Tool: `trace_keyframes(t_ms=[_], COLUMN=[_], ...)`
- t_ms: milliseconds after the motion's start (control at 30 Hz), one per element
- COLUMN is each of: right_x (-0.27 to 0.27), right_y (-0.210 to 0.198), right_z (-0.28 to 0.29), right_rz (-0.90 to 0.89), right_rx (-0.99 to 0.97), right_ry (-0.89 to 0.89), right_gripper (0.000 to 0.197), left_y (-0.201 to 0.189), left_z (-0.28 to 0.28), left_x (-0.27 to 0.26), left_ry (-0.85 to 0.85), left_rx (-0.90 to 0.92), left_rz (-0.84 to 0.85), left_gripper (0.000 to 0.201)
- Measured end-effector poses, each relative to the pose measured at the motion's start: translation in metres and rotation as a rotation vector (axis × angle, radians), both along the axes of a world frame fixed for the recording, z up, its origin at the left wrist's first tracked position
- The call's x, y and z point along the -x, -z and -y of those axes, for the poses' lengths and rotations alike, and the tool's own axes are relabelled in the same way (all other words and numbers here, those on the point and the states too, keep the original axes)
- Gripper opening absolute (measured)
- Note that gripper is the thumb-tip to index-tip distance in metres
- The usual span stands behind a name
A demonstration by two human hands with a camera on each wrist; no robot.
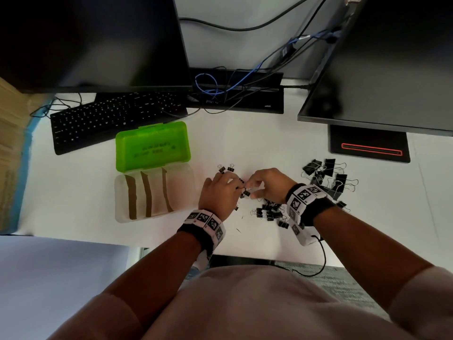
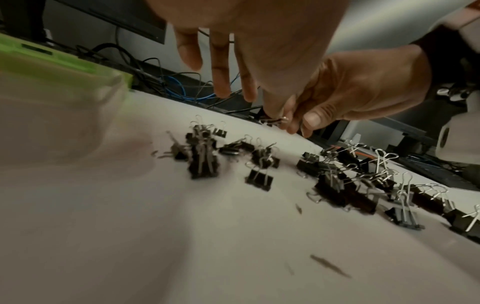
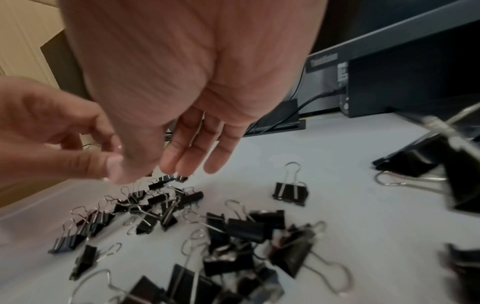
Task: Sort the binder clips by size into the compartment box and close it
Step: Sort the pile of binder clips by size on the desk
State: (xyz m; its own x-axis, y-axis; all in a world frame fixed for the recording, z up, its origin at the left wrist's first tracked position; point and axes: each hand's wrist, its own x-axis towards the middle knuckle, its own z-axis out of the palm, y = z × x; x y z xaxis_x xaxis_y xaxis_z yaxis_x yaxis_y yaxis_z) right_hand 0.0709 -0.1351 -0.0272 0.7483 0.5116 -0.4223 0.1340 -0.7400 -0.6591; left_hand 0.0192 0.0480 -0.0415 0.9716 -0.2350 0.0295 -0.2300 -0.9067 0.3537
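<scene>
White desk [image 1: 245,143], seen from above. Two dark monitors: left monitor [image 1: 93,40] and right monitor [image 1: 392,57], cables [image 1: 257,77] tangled between them. Black keyboard [image 1: 115,116] under the left monitor, slanted, its long axis running left-right.

Compartment box [image 1: 117,200] lies open, left of the hands and well apart from them. Green lid [image 1: 152,146] is folded back flat toward the keyboard; clear tray near the desk edge. Long axis left-right. Three brown dividers [image 1: 147,195] run front to back, leaning a little, making four compartments. No clips visible in the compartments.

Large binder clips [image 1: 328,175] in a loose heap at the far right, just beyond the right wrist, wire handles pointing every way. Medium clips [image 1: 268,212] heaped between the wrists, nearer the right one. A pair of small clips [image 1: 226,168] lies just beyond the left knuckles, handles pointing away from the person.

Left hand [image 1: 220,195] and right hand [image 1: 267,184] meet over the desk centre, fingertips touching or almost so. From the left wrist view, the right hand [image 2: 358,90] has thumb and forefinger pinched on a small clip [image 2: 272,121], held just above the desk. The left hand's [image 3: 52,127] thumb and forefinger close on the same spot; whether they actually grip the clip cannot be told. Its other fingers [image 2: 221,67] hang straight and loose. The right hand's [image 3: 182,72] remaining fingers [image 3: 197,148] point down, relaxed, over the small clips.

Tagged bands on both wrists: left band [image 1: 206,222], right band [image 1: 304,200].
</scene>
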Motion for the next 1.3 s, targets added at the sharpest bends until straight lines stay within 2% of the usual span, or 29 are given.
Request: trace_keyframes(t_ms=[167,267,333,567,633,700,733,800,867,967,1067,1300], right_x=[0.008,0.011,0.014,0.018,0.018,0.015,0.012,0.006,0.001,-0.005,-0.007,-0.011], right_y=[-0.006,-0.005,-0.002,0.004,0.006,0.005,0.004,0.003,0.003,0.006,0.011,0.021], right_z=[0.013,0.026,0.033,0.036,0.035,0.033,0.031,0.023,0.012,-0.007,-0.022,-0.040], right_rz=[-0.009,0.059,0.101,0.202,0.243,0.252,0.250,0.250,0.244,0.166,0.124,0.120], right_rx=[0.005,0.097,0.166,0.285,0.276,0.271,0.264,0.250,0.250,0.291,0.352,0.359], right_ry=[0.087,0.069,0.030,-0.068,-0.077,-0.080,-0.082,-0.092,-0.106,-0.152,-0.240,-0.312], right_gripper=[0.018,0.015,0.011,0.022,0.023,0.021,0.020,0.019,0.020,0.042,0.063,0.074], left_y=[-0.008,-0.008,-0.009,-0.001,0.001,0.007,0.010,0.013,0.014,0.016,0.018,0.023], left_z=[0.030,0.041,0.045,0.040,0.031,0.016,0.008,-0.004,-0.011,-0.016,-0.017,-0.017], left_x=[-0.007,-0.009,-0.008,-0.001,0.002,0.005,0.007,0.013,0.017,0.019,0.019,0.018], left_ry=[-0.065,-0.032,0.039,0.164,0.140,0.092,0.069,0.021,-0.027,-0.071,-0.120,-0.160], left_rx=[0.236,0.396,0.387,0.303,0.298,0.239,0.191,0.109,0.041,-0.033,0.041,0.256], left_rz=[-0.323,-0.407,-0.448,-0.460,-0.393,-0.250,-0.200,-0.193,-0.263,-0.334,-0.412,-0.441], left_gripper=[0.016,0.014,0.019,0.044,0.041,0.035,0.038,0.056,0.076,0.090,0.093,0.100])
